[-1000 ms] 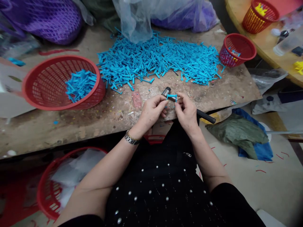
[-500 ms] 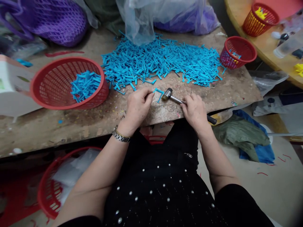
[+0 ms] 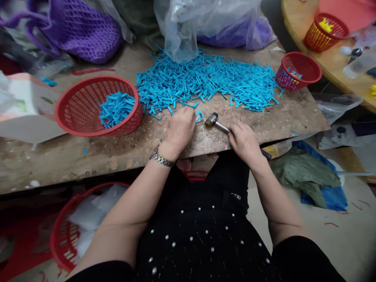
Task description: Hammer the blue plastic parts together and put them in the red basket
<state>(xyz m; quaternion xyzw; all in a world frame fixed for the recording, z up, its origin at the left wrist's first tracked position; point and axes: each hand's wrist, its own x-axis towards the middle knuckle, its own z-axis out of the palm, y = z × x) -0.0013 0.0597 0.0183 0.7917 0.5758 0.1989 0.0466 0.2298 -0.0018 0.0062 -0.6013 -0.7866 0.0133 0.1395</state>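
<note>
While the right hand (image 3: 243, 141) clasped 1 hammer (image 3: 222, 126), head (image 3: 212, 119) leftward, 1 blue piece (image 3: 201, 114) sat right of the curled left hand (image 3: 181, 127), hold unclear.

You hold the hammer (image 3: 212, 120) aslant: dark head with an olive face toward far left, silvery shaft, black handle end toward near right. Just left of its head, your small, angular blue piece (image 3: 199, 116) sits partly hidden.
</note>
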